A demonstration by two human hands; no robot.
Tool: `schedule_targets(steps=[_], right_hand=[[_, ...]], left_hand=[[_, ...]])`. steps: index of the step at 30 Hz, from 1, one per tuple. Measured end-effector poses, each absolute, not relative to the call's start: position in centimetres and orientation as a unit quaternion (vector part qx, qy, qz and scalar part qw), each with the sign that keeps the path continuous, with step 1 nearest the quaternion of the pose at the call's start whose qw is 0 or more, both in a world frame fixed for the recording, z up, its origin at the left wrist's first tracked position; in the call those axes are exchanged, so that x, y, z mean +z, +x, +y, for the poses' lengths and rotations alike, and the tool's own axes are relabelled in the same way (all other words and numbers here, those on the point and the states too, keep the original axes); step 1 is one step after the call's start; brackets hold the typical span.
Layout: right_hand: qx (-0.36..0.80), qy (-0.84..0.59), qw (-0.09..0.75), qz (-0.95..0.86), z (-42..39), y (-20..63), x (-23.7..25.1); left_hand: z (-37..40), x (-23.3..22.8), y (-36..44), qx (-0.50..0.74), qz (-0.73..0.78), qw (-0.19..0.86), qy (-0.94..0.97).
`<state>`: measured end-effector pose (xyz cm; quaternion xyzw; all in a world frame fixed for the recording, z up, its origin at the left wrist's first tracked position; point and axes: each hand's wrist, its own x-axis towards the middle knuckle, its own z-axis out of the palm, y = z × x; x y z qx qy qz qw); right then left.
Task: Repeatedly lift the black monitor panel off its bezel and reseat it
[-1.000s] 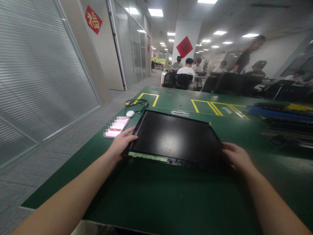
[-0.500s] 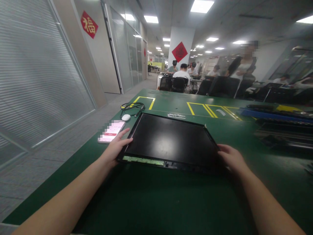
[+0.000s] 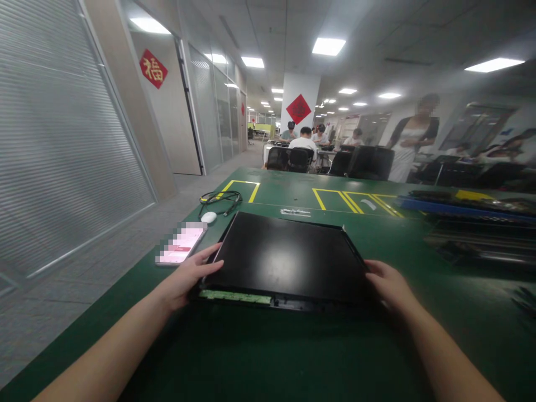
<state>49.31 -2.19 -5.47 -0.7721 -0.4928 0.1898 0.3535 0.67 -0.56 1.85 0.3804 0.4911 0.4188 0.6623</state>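
Observation:
A black LCD screen panel [image 3: 288,251] lies face up just over the green table [image 3: 293,357]; whether it rests flat on the top I cannot tell. Along its near edge runs a strip of green circuit board [image 3: 237,296]. My left hand [image 3: 190,276] grips the panel's left side, thumb on top and the other fingers partly hidden beneath. At the right side, my right hand [image 3: 387,285] is closed around the edge, its fingertips hidden. Left of the panel are a phone [image 3: 182,243] with a lit screen and a white computer mouse [image 3: 209,218].
A coiled black cable [image 3: 221,198] lies by the table's left edge. Yellow tape lines [image 3: 352,202] mark the far part. Stacked dark panels and a blue tray [image 3: 464,205] stand at the right. Beyond the table are chairs [image 3: 371,162], seated people and a standing person [image 3: 414,139].
The view has tilted upward, so the table and panel appear lower. Both hands keep their hold on the panel's sides. The standing person in the background has shifted slightly.

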Motion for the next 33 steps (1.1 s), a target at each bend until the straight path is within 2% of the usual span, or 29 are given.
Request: schedule_targets(steps=[7, 21, 29, 33], right_hand=[[0.176, -0.763, 0.351, -0.513, -2.0, 49.2, -5.8], [0.142, -0.752, 0.361, -0.532, -2.1, 48.5, -5.6], [0.157, -0.768, 0.325, -0.529, -2.0, 48.2, -5.3], [0.163, -0.766, 0.367, -0.503, -1.9, 47.9, -4.9]], left_hand=[[-0.6, 1.9, 0.5, 0.405, 0.523, 0.639, 0.392], [-0.8, 1.5, 0.3, 0.444, 0.477, 0.645, 0.400], [-1.2, 2.0, 0.7, 0.460, 0.453, 0.648, 0.404], [-1.5, 2.2, 1.1, 0.470, 0.434, 0.654, 0.405]])
